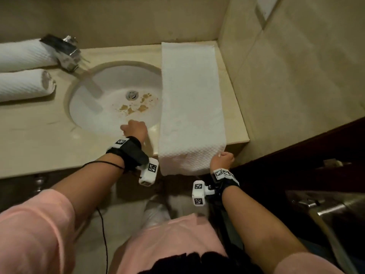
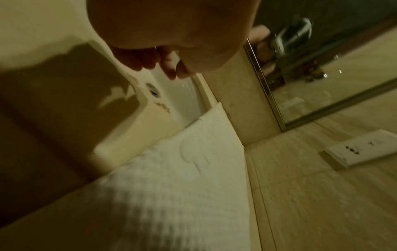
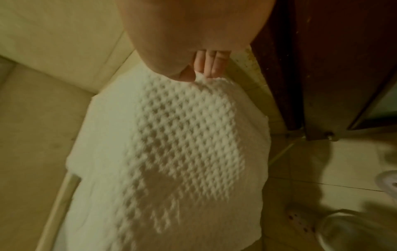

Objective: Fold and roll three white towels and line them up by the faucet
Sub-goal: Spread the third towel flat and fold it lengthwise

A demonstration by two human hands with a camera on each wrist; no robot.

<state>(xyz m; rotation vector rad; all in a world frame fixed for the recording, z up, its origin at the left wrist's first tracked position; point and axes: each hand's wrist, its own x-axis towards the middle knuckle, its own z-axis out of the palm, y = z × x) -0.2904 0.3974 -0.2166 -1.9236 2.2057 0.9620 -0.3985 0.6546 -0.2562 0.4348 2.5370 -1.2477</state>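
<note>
The right hand [image 1: 222,159] is pinching the folded white waffle-weave towel's [image 1: 190,107] near corner; the roll should be starting tight and square, while the left hand [image 1: 135,129] is hovering loosely curled, holding nothing.

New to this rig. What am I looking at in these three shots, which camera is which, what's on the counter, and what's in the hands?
No robot here: a person wearing cameras. The wide shot comes from the head camera, looking down at both arms; the white tagged boxes strapped to the wrists are the other two cameras, each looking along its hand.

On the beige counter sit a sink with brown stains, a faucet, and two rolled towels to the left of the faucet. A third towel lies flat in a long folded strip to the right of the sink, its near end hanging over the counter edge.

The right hand pinches that near end at its right corner; the right wrist view shows fingers and thumb on the cloth. The left hand hovers by the sink's near rim, loosely curled, holding nothing.
</note>
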